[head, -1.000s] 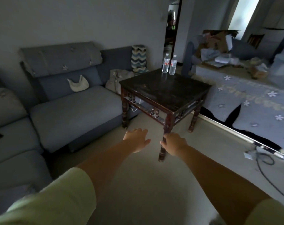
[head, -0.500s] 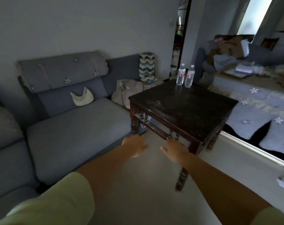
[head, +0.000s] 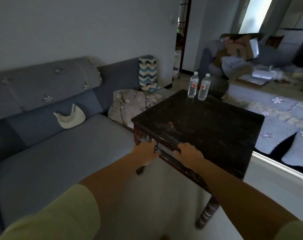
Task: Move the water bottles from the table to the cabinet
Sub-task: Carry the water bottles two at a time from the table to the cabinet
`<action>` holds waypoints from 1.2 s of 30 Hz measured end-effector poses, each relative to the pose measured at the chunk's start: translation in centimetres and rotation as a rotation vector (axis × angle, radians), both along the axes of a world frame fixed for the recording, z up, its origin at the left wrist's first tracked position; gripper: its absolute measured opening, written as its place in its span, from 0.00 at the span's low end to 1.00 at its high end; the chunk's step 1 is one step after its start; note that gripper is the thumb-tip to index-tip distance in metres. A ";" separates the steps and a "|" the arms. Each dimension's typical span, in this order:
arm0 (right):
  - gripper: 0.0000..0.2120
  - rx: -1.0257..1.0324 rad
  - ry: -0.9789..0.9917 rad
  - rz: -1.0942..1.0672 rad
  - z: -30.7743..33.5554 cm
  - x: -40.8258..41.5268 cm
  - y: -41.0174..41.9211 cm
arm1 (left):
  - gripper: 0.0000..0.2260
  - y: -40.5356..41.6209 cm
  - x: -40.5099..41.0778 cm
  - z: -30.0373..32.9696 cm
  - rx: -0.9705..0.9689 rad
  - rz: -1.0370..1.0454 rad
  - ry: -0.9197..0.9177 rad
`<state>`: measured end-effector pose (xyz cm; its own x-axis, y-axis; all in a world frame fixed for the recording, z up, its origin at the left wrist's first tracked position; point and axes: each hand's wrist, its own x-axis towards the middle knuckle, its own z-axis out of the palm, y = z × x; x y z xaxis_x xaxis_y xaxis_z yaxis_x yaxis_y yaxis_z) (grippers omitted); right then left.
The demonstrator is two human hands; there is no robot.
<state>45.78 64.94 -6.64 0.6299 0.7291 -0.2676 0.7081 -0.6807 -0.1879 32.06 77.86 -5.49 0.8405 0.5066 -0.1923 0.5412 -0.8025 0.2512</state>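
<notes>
Both hands have reached the table (head: 216, 129): the left hand (head: 144, 155) and right hand (head: 188, 155), fingers loosely spread and empty, now sit at its near edge. Two water bottles (head: 198, 87) stand together at the far corner, closer than before.

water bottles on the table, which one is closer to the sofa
The left water bottle, standing nearest the table's far corner. The right water bottle stands beside it, further from the sofa and slightly nearer the camera.
</notes>
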 end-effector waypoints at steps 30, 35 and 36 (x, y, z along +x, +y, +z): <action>0.23 0.103 0.080 -0.343 -3.8 43.3 23.2 | 0.27 26.0 48.9 -5.6 -0.156 -0.193 0.016; 0.26 0.259 0.217 -0.615 -6.5 50.6 27.2 | 0.32 29.9 57.1 -8.1 -0.291 -0.183 -0.037; 0.28 0.298 0.241 -0.675 -6.9 52.1 28.1 | 0.33 30.9 58.6 -8.4 -0.310 -0.175 -0.061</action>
<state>97.83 93.08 -13.49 0.9127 0.2704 -0.3063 0.0740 -0.8466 -0.5271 90.68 108.75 -13.88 0.9238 0.2798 -0.2613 0.3792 -0.7625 0.5243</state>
